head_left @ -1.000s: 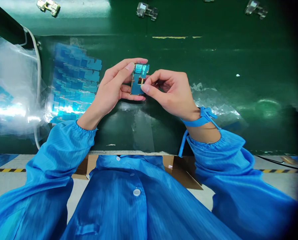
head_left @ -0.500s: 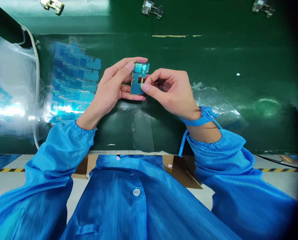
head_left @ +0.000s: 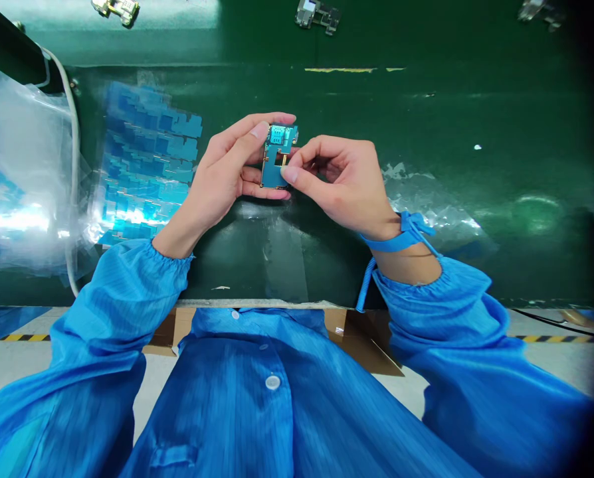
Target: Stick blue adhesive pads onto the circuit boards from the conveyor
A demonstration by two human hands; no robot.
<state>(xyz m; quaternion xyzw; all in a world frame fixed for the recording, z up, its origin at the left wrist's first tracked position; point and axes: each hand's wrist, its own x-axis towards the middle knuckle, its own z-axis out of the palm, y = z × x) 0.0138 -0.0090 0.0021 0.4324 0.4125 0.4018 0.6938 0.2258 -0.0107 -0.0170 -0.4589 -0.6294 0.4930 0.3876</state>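
Observation:
A small blue-green circuit board (head_left: pixel 275 174) with gold edging, a rectangular cutout and a metal-framed component near its top is held between my hands. My left hand (head_left: pixel 218 166) cradles it, with the thumb across its upper left side and the fingers behind it. My right hand (head_left: pixel 339 182) pinches its right edge between thumb and index finger. The fingers hide part of the board's edges, and its underside does not show.
Overlapping rows of blue film pieces (head_left: pixel 147 162) lie left of my hands, beside a clear plastic bag (head_left: pixel 22 172). Small metal parts (head_left: pixel 317 14) sit along the far green belt (head_left: pixel 426 93). A blue wrist strap (head_left: pixel 401 240) with a coiled cord circles my right wrist.
The small metal parts at the far side have moved to the right across the view. My hands and the board have stayed nearly in place, with only a slight shift in the grip.

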